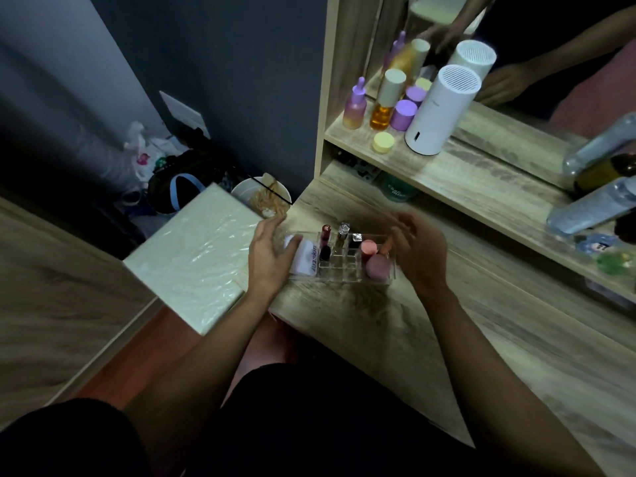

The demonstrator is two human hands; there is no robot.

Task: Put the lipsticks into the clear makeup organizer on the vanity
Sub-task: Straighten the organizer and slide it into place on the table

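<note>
Sitting at a pale wood-grain vanity top (499, 356) against a dark grey wall, with a mirrored shelf unit standing behind and to the right. Carrying, on that shelf, a tall white cylindrical humidifier (437, 111), an amber bottle with a cream cap (384, 101) and a lilac dropper bottle (356, 106). Lying just off the vanity's left edge, a cream plastic-wrapped box (192, 256).

Resting on the vanity between the two hands, the clear acrylic makeup organizer (339, 266), its long side running left to right across the view. Standing upright in its back cells: a dark red lipstick tube (325, 235), a silver-topped clear lip tube (342, 230) and a square silver-capped lipstick (357, 238); a short black lipstick (325, 253) sitting one cell nearer. Leaving the front cells apparently empty. Filling the right-hand compartment, two pink makeup sponges (373, 256); filling the left, a white tube printed with dark lettering (303, 259).

Hovering at the organizer's left end, the left hand (272, 253), fingers spread and loose, palm facing the white tube, possibly touching it. Hovering at the right end, the right hand (418, 253), blurred, fingers curled open, gripping nothing visible. Showing no loose lipstick on the vanity, so judging the filling nearly or fully done. Lying equally near, both hands; the likely next move seeming a two-sided squeeze on the organizer's short ends.
</note>
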